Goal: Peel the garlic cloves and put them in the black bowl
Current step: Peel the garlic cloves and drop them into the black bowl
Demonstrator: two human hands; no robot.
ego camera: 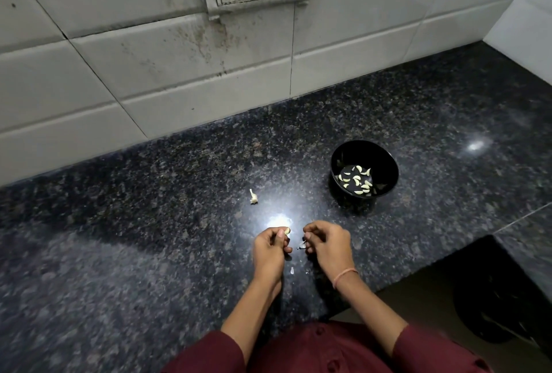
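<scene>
While the left hand (270, 248) pinches a garlic clove (287, 230) at its fingertips, the right hand (327, 242) just beside it curls round a scrap of peel (301, 244). The black bowl (385, 163) stands apart beyond the right hand, with peeled cloves (358, 183) inside. A small garlic piece (253, 196) lies ahead of the left hand, the granite counter (119, 253) runs wide leftward to the tiled wall (149, 73), and its front edge cuts in under the right forearm.

Noted: garlic clove (287, 230) pinched in left hand (270, 248), skin scrap (302, 244) held in right hand (327, 242); beyond, black bowl (385, 163) containing peeled cloves (357, 180) on bench (149, 223).
</scene>
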